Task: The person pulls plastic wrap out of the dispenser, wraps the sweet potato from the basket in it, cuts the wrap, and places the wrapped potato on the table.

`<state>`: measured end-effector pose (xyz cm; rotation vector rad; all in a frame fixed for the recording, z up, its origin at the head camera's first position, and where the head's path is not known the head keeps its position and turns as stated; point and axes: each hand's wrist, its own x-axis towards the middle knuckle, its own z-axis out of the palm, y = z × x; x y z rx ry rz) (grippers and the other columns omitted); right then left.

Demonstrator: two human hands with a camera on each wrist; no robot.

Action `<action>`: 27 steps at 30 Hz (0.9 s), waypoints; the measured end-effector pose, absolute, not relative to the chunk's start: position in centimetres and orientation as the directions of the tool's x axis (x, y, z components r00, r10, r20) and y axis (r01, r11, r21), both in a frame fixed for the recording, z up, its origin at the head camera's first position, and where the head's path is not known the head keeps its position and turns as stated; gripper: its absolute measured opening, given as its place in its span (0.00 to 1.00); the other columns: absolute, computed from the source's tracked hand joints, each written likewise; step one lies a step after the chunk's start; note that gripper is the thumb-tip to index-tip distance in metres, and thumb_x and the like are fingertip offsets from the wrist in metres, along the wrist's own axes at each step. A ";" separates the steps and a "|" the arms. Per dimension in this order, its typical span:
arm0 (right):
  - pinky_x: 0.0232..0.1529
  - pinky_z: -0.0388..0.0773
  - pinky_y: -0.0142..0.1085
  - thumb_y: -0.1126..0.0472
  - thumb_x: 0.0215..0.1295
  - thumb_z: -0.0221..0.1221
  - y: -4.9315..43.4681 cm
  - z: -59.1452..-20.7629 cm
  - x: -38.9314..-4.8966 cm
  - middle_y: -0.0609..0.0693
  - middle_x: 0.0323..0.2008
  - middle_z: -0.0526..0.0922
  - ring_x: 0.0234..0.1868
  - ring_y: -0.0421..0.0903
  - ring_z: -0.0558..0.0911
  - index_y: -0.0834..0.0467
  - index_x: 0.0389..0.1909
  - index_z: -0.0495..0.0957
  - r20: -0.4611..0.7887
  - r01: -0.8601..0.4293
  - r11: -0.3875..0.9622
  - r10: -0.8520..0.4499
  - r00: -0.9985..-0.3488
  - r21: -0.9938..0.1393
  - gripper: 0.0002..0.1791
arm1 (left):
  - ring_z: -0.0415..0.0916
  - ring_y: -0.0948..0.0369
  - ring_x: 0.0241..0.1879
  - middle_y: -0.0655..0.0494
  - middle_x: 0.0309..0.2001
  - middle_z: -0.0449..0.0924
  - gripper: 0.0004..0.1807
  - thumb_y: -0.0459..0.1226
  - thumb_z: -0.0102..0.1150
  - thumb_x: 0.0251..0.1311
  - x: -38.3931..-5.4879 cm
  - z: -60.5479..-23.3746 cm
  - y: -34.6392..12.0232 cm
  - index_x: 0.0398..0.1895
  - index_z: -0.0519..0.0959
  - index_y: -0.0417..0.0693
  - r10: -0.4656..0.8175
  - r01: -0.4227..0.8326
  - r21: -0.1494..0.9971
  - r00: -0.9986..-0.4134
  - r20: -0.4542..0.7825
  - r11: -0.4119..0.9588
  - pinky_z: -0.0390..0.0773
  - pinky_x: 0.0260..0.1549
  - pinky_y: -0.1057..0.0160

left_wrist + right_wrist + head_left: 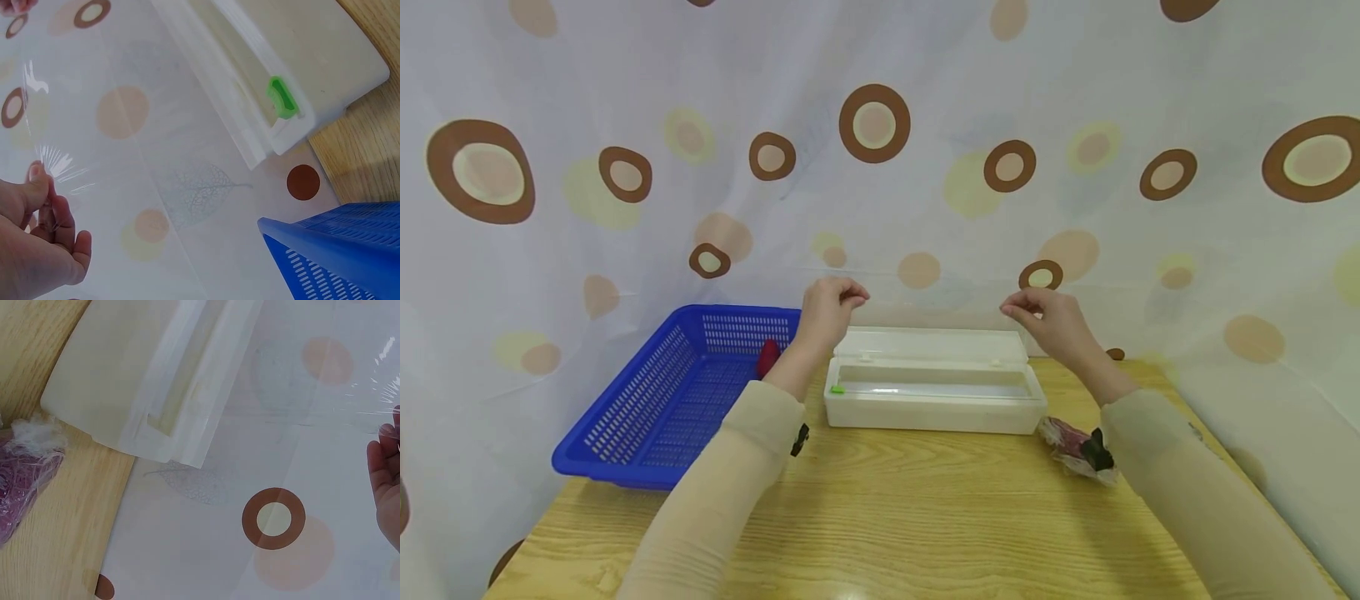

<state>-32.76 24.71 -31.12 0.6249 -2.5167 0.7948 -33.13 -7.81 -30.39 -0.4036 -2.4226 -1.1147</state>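
Observation:
Clear cling film [59, 164] is stretched between the two hands, creased into bright folds at the fingers. My left hand [826, 315] pinches one corner between thumb and fingers, raised above the left end of a white film dispenser box [936, 414]. Opposite it, my right hand [1054, 323] pinches the other corner above the box's right end. In the right wrist view the film [382, 372] is nearly invisible apart from its shiny creases. The dispenser's lid [932, 343] stands open at the back, and a green slider [281, 98] sits at its left end.
A blue perforated basket [617, 400] stands at the left with a red item [767, 357] inside, partly hidden by my left arm. Something purple wrapped in film [1063, 437] lies right of the box on the wooden table [910, 517]. A patterned curtain [925, 208] hangs behind.

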 end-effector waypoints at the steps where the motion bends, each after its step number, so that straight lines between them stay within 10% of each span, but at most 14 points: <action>1: 0.36 0.72 0.41 0.55 0.68 0.54 24.7 -31.0 -32.8 0.55 0.38 0.83 0.38 0.51 0.79 0.59 0.40 0.81 0.517 -0.531 0.734 -0.285 -0.807 -0.423 0.12 | 0.79 0.54 0.41 0.48 0.37 0.84 0.05 0.32 0.58 0.60 -33.2 -30.3 -7.8 0.33 0.84 0.41 0.079 0.437 0.638 -0.857 0.509 0.634 0.77 0.42 0.61; 16: 0.38 0.72 0.45 0.57 0.67 0.55 24.4 -29.4 -32.8 0.58 0.37 0.83 0.38 0.52 0.80 0.61 0.39 0.81 0.547 -0.553 0.726 -0.289 -0.785 -0.409 0.13 | 0.78 0.55 0.40 0.47 0.37 0.84 0.06 0.32 0.57 0.61 -33.5 -29.2 -8.2 0.34 0.84 0.42 0.082 0.447 0.652 -0.856 0.510 0.613 0.77 0.43 0.60; 27: 0.33 0.69 0.25 0.58 0.65 0.57 24.0 -28.2 -33.1 0.57 0.35 0.83 0.33 0.48 0.78 0.61 0.37 0.82 0.606 -0.585 0.714 -0.283 -0.743 -0.384 0.11 | 0.76 0.55 0.40 0.49 0.37 0.80 0.05 0.32 0.58 0.60 -33.5 -28.1 -8.9 0.34 0.83 0.42 0.116 0.510 0.607 -0.815 0.568 0.609 0.76 0.41 0.60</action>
